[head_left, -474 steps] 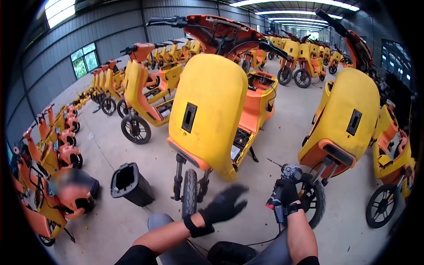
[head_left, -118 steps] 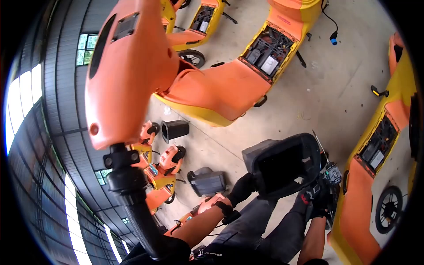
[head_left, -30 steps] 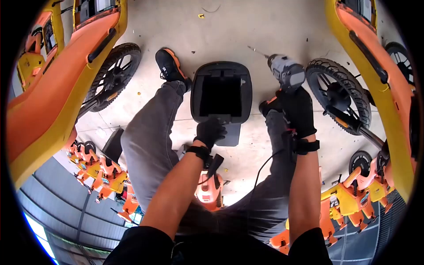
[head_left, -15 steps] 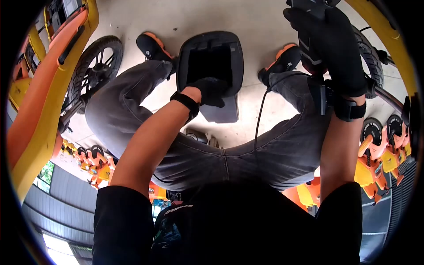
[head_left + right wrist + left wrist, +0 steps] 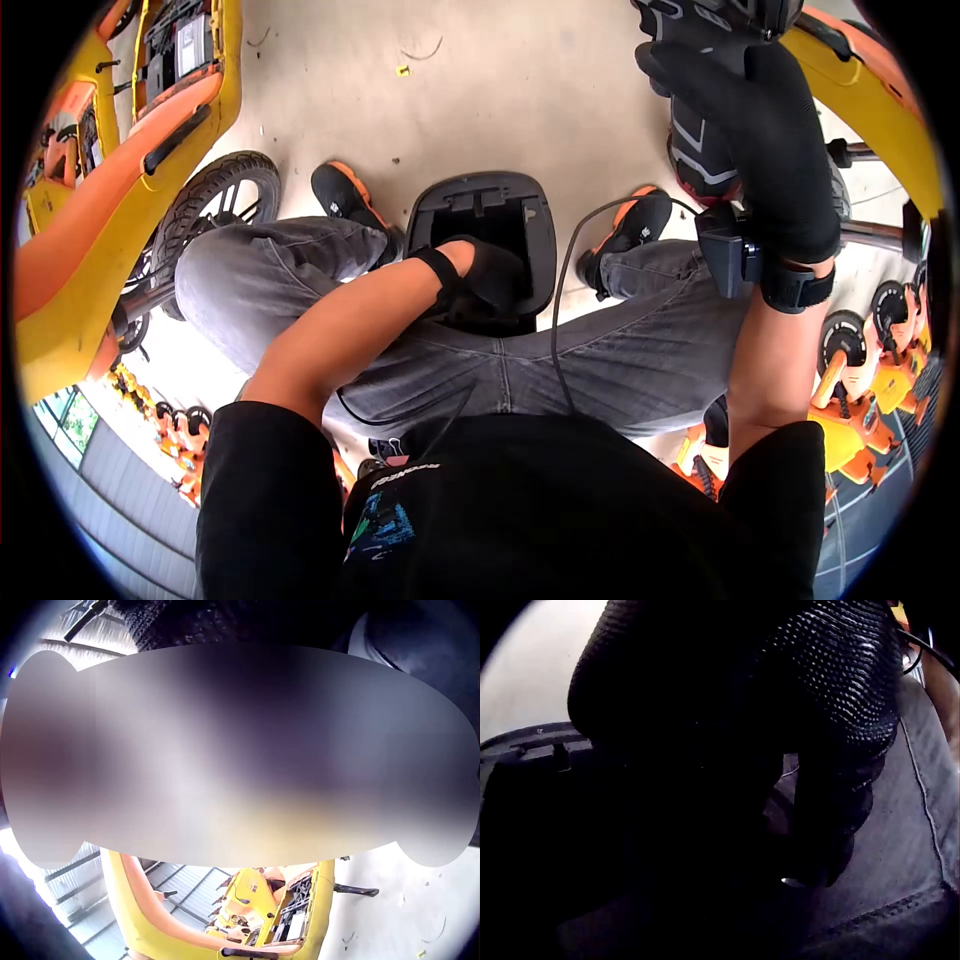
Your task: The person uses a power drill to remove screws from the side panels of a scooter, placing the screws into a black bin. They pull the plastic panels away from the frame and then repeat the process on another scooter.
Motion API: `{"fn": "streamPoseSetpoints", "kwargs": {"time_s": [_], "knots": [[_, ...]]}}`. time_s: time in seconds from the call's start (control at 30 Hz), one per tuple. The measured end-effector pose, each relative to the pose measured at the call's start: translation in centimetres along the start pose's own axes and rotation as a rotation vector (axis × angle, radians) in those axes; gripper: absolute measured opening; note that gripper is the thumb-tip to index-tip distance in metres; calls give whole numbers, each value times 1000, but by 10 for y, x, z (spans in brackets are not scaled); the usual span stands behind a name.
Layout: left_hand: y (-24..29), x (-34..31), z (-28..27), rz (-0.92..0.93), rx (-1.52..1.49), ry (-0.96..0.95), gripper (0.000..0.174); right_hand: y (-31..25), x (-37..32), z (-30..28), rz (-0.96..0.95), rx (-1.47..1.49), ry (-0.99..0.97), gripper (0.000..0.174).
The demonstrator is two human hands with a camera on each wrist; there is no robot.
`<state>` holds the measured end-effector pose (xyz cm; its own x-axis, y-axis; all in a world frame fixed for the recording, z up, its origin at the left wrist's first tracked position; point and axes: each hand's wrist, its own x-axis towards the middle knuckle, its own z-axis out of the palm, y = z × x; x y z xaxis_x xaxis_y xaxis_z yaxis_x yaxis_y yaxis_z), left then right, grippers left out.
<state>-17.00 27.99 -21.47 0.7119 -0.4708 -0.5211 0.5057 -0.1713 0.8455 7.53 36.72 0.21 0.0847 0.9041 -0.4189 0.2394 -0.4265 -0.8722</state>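
I count two gloved hands, one bin and one power drill. The left hand (image 5: 490,278) is curled over the near rim of the black bin (image 5: 543,235), gripping it; its fingertips are too dark in the left wrist view to make out. The bin sits mid-picture just above centre, mouth toward me, with the glove blocking part of its opening. Up at 2 o'clock, the right hand (image 5: 780,140) is wrapped round the drill (image 5: 703,150). One dark cable (image 5: 556,345) loops from that wrist. Two trouser legs (image 5: 640,345) flank the bin, hemming it in, and two shoes (image 5: 347,195) point outward at 10 and 2. Farther out I have one large scooter (image 5: 105,215) at 10 o'clock, its wheel (image 5: 264,180) near the knee, and another large scooter (image 5: 855,90) at 2. One yellow scrap (image 5: 403,71) lies on the floor (image 5: 560,110) between 11 and 12. The smaller scooters (image 5: 862,425) toward 4 and 8 are too crowded for me to count. A blurred patch covers my right wrist view's middle.
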Motion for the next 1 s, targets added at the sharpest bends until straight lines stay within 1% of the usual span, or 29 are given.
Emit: {"fn": "streamPoseSetpoints", "kwargs": {"time_s": [0.03, 0.07, 0.1, 0.13, 0.17, 0.23, 0.27, 0.3, 0.37, 0.4, 0.43, 0.5, 0.57, 0.6, 0.63, 0.67, 0.7, 0.73, 0.77, 0.8, 0.83, 0.9, 0.93, 0.97, 1.0], "knots": [[0, 1, -2, 20, 20, -48, 31, 19, -2, 1, -144, -38, 63, 14], [0, 1, -3, 19, 54, -26, 31, 22, -3, 0, -361, -224, 60, 15], [2, 1, -6, 9, 85, -39, 31, 23, -5, -5, -599, -652, 34, 15], [5, 2, -6, 0, 108, -52, 32, 20, -6, 3, -428, -342, 109, 18], [9, 0, -4, 3, 137, -25, 32, 17, -11, 13, -253, -28, 170, 25], [14, -11, -10, 128, 139, 162, 31, 15, -15, 23, -380, -31, 214, 23], [10, -11, -21, 176, 220, 269, 27, 16, -17, 26, -369, -41, 220, 24], [11, -16, -30, 146, 615, 485, 25, 18, -19, 30, -347, -48, 225, 26], [53, -58, -56, 212, -87, 916, 33, 18, -22, 42, -371, -109, 231, 35], [70, -77, -70, 356, -366, 926, 38, 24, -21, 49, -429, -94, 225, 43], [87, -94, -80, 500, -646, 917, 44, 27, -20, 56, -458, -164, 262, 52], [124, -122, -77, 667, -683, 979, 46, 41, -20, 74, -614, -294, 390, 63], [139, -129, -76, 666, -633, 950, 45, 56, -16, 94, -754, -362, 428, 71], [141, -127, -74, 620, -650, 1021, 46, 60, -17, 101, -861, -433, 473, 74], [140, -123, -73, 574, -668, 1088, 46, 55, -22, 108, -805, -421, 452, 72], [128, -117, -77, 638, -663, 1074, 46, 49, -27, 114, -748, -410, 432, 70], [117, -110, -80, 657, -662, 1068, 46, 42, -36, 119, -740, -439, 456, 63], [114, -108, -82, 750, -772, 1078, 44, 41, -42, 122, -744, -457, 455, 63], [111, -107, -82, 839, -887, 1085, 43, 41, -48, 126, -736, -368, 420, 63], [107, -106, -81, 893, -870, 1124, 42, 40, -53, 130, -726, -277, 381, 62], [104, -110, -80, 907, -874, 1132, 42, 39, -54, 127, -732, -288, 369, 62], [91, -118, -77, 888, -897, 963, 43, 38, -52, 105, -551, -5, 36, 62], [88, -119, -74, 854, -767, 1094, 45, 38, -45, 87, -544, -28, -74, 46], [93, -124, -69, 861, -811, 1066, 47, 19, -51, 67, -202, -5, -228, 37], [93, -124, -69, 836, -844, 1015, 47, 23, -47, 53, -142, 99, -213, 34]]}}
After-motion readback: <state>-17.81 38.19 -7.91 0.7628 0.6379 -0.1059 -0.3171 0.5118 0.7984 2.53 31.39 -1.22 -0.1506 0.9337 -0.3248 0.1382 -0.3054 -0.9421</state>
